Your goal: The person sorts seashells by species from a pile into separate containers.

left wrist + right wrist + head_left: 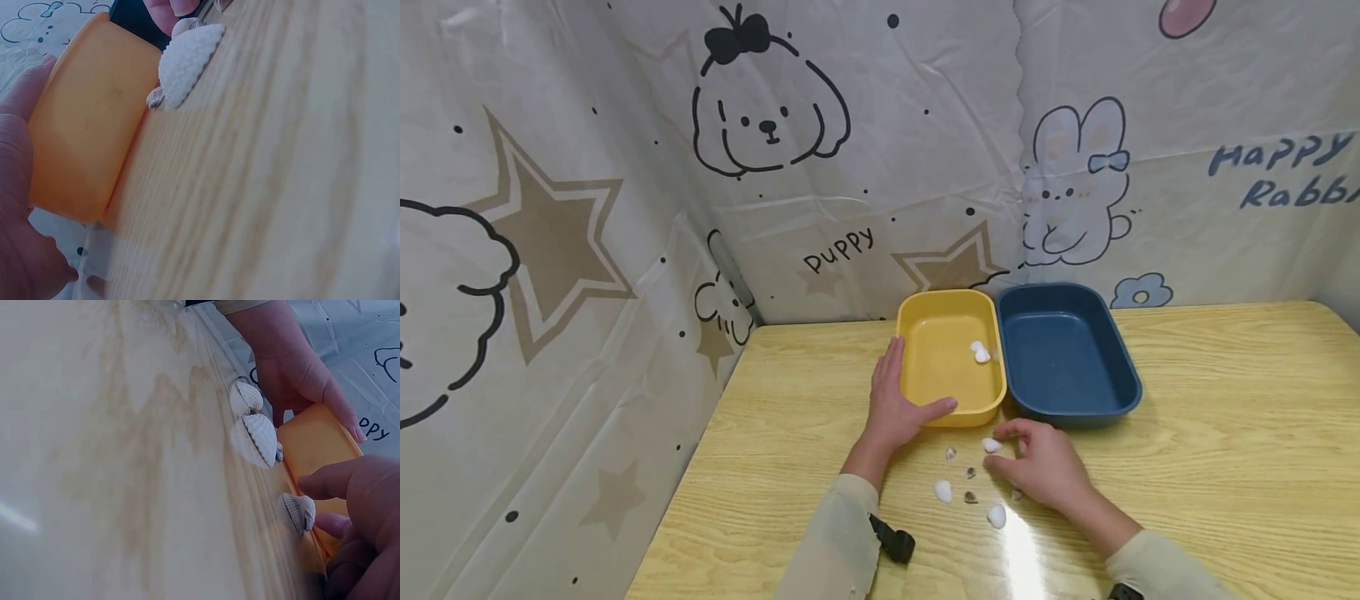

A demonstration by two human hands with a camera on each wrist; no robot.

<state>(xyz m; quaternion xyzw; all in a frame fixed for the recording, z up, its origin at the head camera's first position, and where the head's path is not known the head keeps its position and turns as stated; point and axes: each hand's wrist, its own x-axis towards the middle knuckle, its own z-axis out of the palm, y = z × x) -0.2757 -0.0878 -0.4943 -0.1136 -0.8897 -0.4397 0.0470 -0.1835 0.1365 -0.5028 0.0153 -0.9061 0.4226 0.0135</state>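
Observation:
My left hand (897, 408) rests on the near left corner of a yellow bin (951, 298), fingers straight along its outer side and thumb over the front rim. My right hand (1043, 462) is low over the table, thumb and index finger spread on either side of a white ribbed seashell (299, 512). The right wrist view shows that shell standing on the wood, with fingertips close beside it. Two white shells (981, 354) lie inside the yellow bin. Nearer me are another white shell (943, 491), one more white shell (997, 516) and several small dark shells (971, 472).
A dark blue bin (1063, 354) stands against the yellow bin's right side. Both bins are at the back of the wood-grain table (1225, 433), close to a printed cloth (865, 183). A black strap device (895, 542) is on my left sleeve.

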